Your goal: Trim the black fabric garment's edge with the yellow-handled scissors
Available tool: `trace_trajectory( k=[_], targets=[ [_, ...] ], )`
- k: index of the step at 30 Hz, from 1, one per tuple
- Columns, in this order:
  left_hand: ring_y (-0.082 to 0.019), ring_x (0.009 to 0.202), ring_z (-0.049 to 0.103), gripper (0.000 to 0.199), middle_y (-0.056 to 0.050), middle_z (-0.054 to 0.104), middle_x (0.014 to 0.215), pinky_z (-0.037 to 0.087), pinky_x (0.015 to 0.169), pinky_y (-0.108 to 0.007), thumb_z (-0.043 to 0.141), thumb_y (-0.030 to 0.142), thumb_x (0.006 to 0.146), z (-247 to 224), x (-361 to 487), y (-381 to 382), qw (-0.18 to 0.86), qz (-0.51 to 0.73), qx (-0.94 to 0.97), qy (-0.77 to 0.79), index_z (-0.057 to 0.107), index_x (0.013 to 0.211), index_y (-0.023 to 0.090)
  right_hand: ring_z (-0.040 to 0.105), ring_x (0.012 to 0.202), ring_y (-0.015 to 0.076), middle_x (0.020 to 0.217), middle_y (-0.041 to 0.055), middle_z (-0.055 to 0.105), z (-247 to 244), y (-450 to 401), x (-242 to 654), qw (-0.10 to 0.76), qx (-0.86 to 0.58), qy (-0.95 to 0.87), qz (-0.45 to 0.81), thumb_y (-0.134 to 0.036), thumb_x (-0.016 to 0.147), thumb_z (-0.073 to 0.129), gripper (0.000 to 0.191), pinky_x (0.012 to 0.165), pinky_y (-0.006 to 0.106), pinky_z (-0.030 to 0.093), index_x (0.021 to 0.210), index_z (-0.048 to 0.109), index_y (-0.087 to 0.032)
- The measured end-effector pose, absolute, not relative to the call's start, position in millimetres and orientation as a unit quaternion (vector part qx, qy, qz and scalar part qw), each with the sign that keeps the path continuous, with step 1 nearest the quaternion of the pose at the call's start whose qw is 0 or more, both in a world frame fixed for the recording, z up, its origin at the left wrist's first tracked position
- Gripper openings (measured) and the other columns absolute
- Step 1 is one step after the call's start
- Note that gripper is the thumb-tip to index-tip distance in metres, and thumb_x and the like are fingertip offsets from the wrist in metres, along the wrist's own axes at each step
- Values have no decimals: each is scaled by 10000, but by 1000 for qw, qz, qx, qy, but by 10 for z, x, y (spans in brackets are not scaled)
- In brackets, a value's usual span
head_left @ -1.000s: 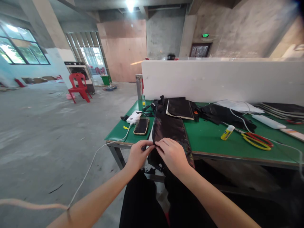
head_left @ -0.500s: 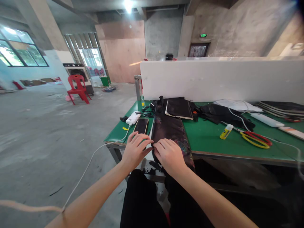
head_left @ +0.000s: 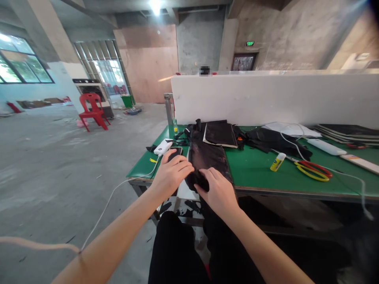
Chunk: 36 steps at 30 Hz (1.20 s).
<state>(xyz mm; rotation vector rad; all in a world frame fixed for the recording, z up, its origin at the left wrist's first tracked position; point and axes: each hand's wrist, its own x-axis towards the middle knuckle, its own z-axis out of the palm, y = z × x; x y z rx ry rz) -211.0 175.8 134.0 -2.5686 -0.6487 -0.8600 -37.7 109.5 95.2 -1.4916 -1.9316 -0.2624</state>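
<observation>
A dark, shiny cloth lies over the near edge of the green table, its near end bunched between my hands. My left hand is at the cloth's left edge, fingers together and pressed on the fabric. On the right side, my right hand pinches a fold of the same cloth between thumb and fingers. A black-covered book rests on the far part of the cloth. Just beyond my left hand are a phone, partly covered, and a white power bank with a cable.
On the green table are a glue stick, red-and-yellow scissors, black cloth scraps and stacked books. A white partition stands behind. A red chair is at the left.
The near part of the cloth has been lifted and folded up, and its patterned face shows less. My right hand has turned and its thumb is apart below. The view has shifted slightly.
</observation>
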Motion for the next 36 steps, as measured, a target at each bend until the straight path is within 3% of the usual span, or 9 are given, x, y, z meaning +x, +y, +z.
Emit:
trace_trajectory(
  k=[7, 12, 17, 23, 32, 36],
  targets=[
    [-131, 961, 540, 240, 27, 665, 882, 203, 1062, -460, 378, 118, 900, 1732, -1802, 1715, 224, -294, -913, -170, 594, 905, 224, 566, 755, 165, 845, 38, 594, 1093, 1166, -306, 309, -636, -688, -163, -301, 832, 497, 200, 538, 250, 350, 1000, 543, -204],
    [-139, 883, 543, 279, 5, 664, 872, 249, 1016, -442, 346, 85, 893, 1934, -1649, 1666, 231, -265, -924, -149, 598, 885, 204, 569, 855, 183, 917, 36, 593, 1059, 1030, -147, 341, -656, -660, -135, -345, 777, 581, 307, 583, 252, 407, 1054, 527, -222],
    [-107, 705, 553, 322, -26, 644, 943, 397, 787, -303, 295, 49, 879, 1959, -1568, 1655, 237, -229, -933, -142, 587, 918, 180, 569, 908, 198, 999, 44, 573, 780, 779, 108, 335, -680, -648, -76, -337, 745, 616, 419, 659, 277, 461, 1129, 494, -226],
    [-74, 581, 520, 285, -12, 617, 978, 387, 569, -225, 335, 46, 849, 1939, -1484, 1618, 250, -231, -926, -162, 569, 938, 182, 574, 805, 181, 931, 48, 586, 505, 705, 249, 314, -709, -619, -129, -198, 825, 462, 263, 612, 274, 428, 1083, 516, -198],
    [-150, 905, 596, 239, -46, 630, 998, 473, 768, -271, 371, 62, 858, 1938, -1434, 1595, 202, -241, -941, -127, 543, 984, 170, 605, 735, 170, 961, 48, 632, 391, 933, 225, 352, -728, -559, -184, -139, 796, 467, 316, 531, 248, 359, 1100, 526, -204],
    [-151, 916, 591, 241, -49, 629, 1021, 442, 866, -322, 358, 83, 876, 1903, -1462, 1654, 173, -262, -943, -112, 545, 999, 171, 617, 715, 168, 945, 42, 653, 383, 964, 217, 368, -724, -556, -176, -144, 790, 482, 308, 551, 250, 383, 1083, 547, -215]
  ],
)
